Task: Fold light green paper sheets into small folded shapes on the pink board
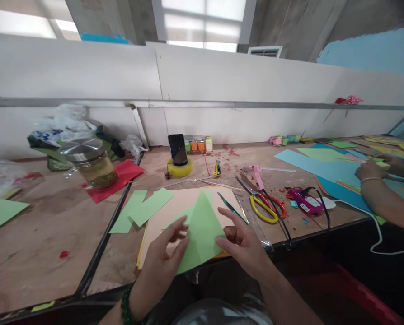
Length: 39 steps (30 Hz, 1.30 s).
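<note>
A light green sheet of paper (204,232), pointed at its far end, stands between my two hands above a peach sheet (159,225). My right hand (244,246) pinches its right edge between thumb and curled fingers, with the index finger stretched out. At the left edge, my left hand (164,248) has thumb and fingers apart, its thumb tip close to or touching the paper. Part of another green piece shows behind the pointed sheet. A slim pointed craft knife or tweezers (232,207) lies just beyond my right hand. Two green paper strips (151,206) lie to the left.
Yellow-handled scissors (263,210), a pink glue gun (256,176) and a purple device (305,201) lie right. A phone (177,149) leans on a yellow tape roll (181,169). A lidded jar (93,164) stands left. A co-worker's hands (373,171) handle paper at far right.
</note>
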{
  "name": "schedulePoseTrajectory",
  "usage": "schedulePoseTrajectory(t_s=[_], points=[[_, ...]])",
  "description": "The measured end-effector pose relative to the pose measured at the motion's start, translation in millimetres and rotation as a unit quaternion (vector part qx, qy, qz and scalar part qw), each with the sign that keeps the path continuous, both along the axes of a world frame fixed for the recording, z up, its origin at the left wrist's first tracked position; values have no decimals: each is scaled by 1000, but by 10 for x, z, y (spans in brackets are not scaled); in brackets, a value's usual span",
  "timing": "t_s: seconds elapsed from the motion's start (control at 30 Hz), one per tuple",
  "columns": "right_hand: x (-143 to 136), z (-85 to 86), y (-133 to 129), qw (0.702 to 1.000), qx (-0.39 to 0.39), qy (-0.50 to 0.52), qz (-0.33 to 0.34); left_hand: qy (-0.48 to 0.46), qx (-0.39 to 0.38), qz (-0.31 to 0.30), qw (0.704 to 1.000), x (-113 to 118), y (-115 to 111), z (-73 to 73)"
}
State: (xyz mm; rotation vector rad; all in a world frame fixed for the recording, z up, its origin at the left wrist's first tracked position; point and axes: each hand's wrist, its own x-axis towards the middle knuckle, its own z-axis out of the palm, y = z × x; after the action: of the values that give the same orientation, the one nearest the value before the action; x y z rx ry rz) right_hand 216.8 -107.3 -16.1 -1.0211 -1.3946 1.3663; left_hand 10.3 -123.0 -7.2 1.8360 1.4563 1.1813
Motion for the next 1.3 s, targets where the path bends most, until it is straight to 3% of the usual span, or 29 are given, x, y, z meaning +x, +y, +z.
schedulePoseTrajectory(t_s=[0.07,0.13,0.23,0.33,0.5,0.67,0.8,0.87,0.97,1.03,1.07,1.17,1.23,1.3], points=[[-21,18,5,1000,13,-8,-24,54,93,51,993,28,-32,-97],[-42,25,2,999,30,-17,-40,95,132,31,986,74,-66,-167],[-87,15,-13,998,49,-19,-42,75,66,-56,993,161,-104,-202],[-125,-5,-18,995,90,-19,-44,-11,-40,-110,993,223,-136,-173],[-144,-50,-10,991,128,-18,-43,-173,-136,-166,961,234,-163,-96],[-102,-79,-15,992,124,-21,-8,-272,-207,-111,933,192,-112,-77],[41,-66,61,981,151,-116,-25,-347,-259,-25,901,115,-74,-114],[111,-53,112,952,206,-213,-69,-372,-271,8,888,72,-55,-138],[130,-21,111,845,354,-372,-150,-348,-242,14,906,34,-28,-163],[77,13,42,772,448,-433,-127,-328,-199,15,923,38,-15,-172],[38,30,-1,748,483,-448,-81,-325,-182,21,928,47,-11,-177],[-76,47,-85,731,487,-473,73,-330,-184,29,925,67,-9,-214],[-117,11,-66,742,464,-472,109,-319,-198,12,927,42,-14,-261],[-128,-56,-3,756,459,-455,106,-266,-163,3,950,-31,-23,-300]])
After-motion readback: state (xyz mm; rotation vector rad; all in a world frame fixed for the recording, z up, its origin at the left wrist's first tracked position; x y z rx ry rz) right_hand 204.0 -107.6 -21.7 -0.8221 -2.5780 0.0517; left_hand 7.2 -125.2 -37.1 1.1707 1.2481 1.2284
